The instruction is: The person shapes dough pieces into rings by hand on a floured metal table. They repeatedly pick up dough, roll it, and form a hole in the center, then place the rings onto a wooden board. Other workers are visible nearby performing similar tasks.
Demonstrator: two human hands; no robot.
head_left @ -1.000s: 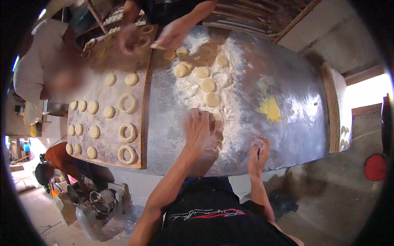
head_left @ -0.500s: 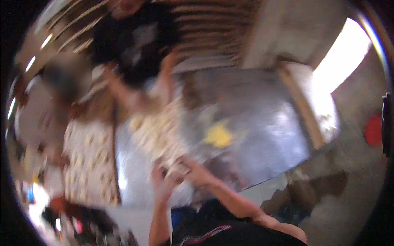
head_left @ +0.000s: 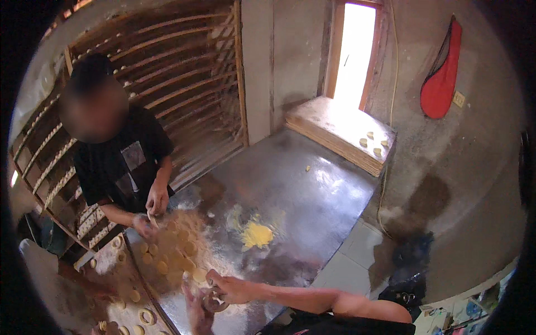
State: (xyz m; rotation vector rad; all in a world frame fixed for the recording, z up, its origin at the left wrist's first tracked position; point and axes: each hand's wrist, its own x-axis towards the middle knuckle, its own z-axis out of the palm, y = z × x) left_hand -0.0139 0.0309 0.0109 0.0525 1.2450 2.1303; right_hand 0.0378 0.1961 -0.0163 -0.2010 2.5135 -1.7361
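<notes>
At the metal table's near edge, my right hand (head_left: 230, 288) is closed on what looks like a ring of dough (head_left: 214, 304). My left hand (head_left: 194, 306) meets the ring's left side with curled fingers, partly blurred. Just beyond my fingertips lies a round, flat dough piece (head_left: 199, 274). Several more dough rounds (head_left: 162, 267) rest in the loose flour (head_left: 187, 223) farther up the table. A mound of yellow powder (head_left: 257, 235) sits to the right of the flour.
Across the table a person in a black shirt (head_left: 125, 162) handles dough with both hands. A floured board (head_left: 139, 282) at left bears dough rings. Stacked boards (head_left: 340, 131) stand at the far right. Behind is a wooden rack (head_left: 184, 58); a red racket bag (head_left: 441, 89) hangs on the wall.
My view has swung to the right and steadied, so the table and hands appear turned. My hands were close together around a piece before; the ring now shows between them.
</notes>
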